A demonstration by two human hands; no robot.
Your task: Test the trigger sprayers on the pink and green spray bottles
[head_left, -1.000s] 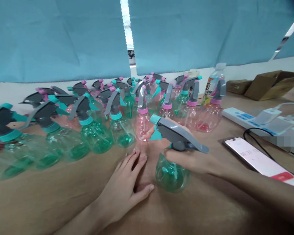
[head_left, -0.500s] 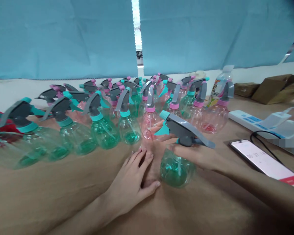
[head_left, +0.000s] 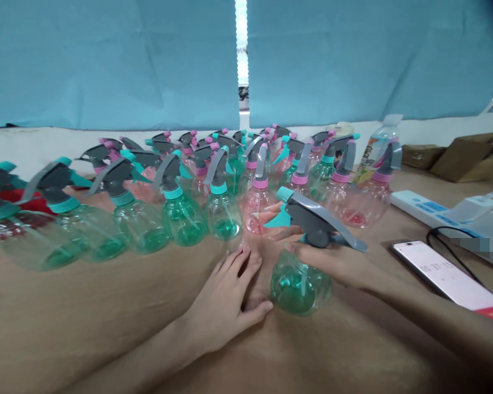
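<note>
A spray bottle [head_left: 299, 284] with a clear green-tinted body, grey head and teal nozzle stands on the table before me. My right hand [head_left: 332, 262] is around its neck, just below the trigger head, with some fingers stretching out behind it. Left of this bottle, my left hand [head_left: 225, 295] lies flat on the wood, thumb apart and holding nothing. Beyond its fingertips are another green spray bottle [head_left: 224, 219] and a pink one [head_left: 259, 198]. The head of the bottle by my right hand partly covers that hand.
Several more green and pink spray bottles [head_left: 184, 219] stand in rows across the back and left. On the right lie a phone [head_left: 439, 273] with a running timer, a white power strip [head_left: 419, 208] and a cardboard box [head_left: 468, 156]. Behind the rows stands a drink bottle [head_left: 380, 142].
The view has turned slightly left, so the scene sits a little further right. Both hands and the spray bottle keep nearly the same positions on the table.
</note>
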